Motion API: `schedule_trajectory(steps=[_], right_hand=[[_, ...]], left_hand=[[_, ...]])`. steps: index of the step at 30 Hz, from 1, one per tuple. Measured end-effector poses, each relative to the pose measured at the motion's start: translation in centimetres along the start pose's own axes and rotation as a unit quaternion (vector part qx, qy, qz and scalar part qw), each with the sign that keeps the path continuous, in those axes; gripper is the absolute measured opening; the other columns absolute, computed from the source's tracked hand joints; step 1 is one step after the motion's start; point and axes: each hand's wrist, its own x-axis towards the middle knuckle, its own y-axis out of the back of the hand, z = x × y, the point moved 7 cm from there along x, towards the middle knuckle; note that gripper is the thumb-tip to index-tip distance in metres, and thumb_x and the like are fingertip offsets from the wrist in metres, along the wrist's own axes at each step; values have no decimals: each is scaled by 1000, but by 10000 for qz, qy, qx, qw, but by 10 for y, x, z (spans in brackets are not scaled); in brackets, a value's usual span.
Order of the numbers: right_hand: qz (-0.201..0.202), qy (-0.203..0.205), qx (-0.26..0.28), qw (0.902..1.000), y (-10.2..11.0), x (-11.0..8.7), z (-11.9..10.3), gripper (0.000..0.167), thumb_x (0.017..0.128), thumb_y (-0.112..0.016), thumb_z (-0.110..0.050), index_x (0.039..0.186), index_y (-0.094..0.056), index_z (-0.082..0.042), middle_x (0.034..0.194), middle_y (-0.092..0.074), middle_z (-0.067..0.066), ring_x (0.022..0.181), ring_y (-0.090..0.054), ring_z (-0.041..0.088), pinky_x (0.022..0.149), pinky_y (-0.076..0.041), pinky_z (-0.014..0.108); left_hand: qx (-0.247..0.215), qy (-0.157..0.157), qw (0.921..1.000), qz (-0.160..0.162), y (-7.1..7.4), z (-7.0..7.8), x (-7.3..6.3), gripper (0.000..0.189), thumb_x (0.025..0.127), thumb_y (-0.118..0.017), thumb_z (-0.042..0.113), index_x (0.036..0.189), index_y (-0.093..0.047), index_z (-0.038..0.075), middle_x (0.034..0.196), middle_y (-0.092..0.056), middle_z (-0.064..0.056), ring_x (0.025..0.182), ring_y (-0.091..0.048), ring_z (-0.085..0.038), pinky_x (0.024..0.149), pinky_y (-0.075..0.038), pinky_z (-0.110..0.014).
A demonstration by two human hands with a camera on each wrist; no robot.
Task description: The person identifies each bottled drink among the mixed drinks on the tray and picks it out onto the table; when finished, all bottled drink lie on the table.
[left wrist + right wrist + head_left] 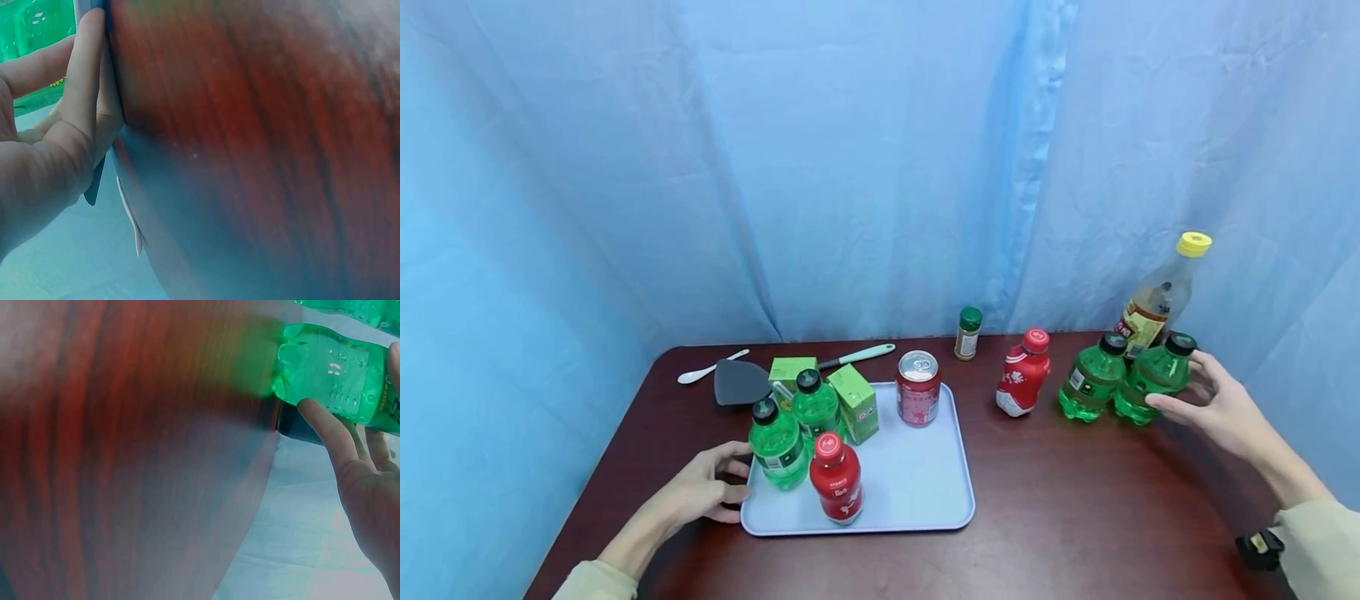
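Note:
My left hand (703, 487) rests against the left edge of a pale lavender tray (917, 492), its fingers fairly straight along the rim, beside a green soda bottle (778, 454). On the tray also stand a second green soda bottle (817, 408), a red bottle (837, 483), a red drink can (918, 390) and green cartons (857, 404). My right hand (1225, 408) holds a green soda bottle (1157, 371) at the far right, thumb in front and fingers behind it. Another green soda bottle (1092, 379) stands right next to that one.
Behind the right-hand bottles stands a yellow-capped bottle (1157, 300). A red bottle (1024, 375) and a green-capped shaker (967, 335) are right of the tray. A dark spatula (741, 382) and a white spoon (700, 372) lie at the back left. Blue curtains (880, 167) hang behind the table.

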Motion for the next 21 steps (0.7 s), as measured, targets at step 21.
schedule_trajectory(steps=[21], right_hand=[[-13,34,-31,10000,0,-2,-7,101,98,-69,-29,162,7,-9,156,-19,39,136,-32,58,72,-42,6]], left_hand=[[-105,58,9999,-118,2,3,1,68,86,-71,-4,147,-41,0,116,-54,-22,89,-63,-28,71,-61,-49]])
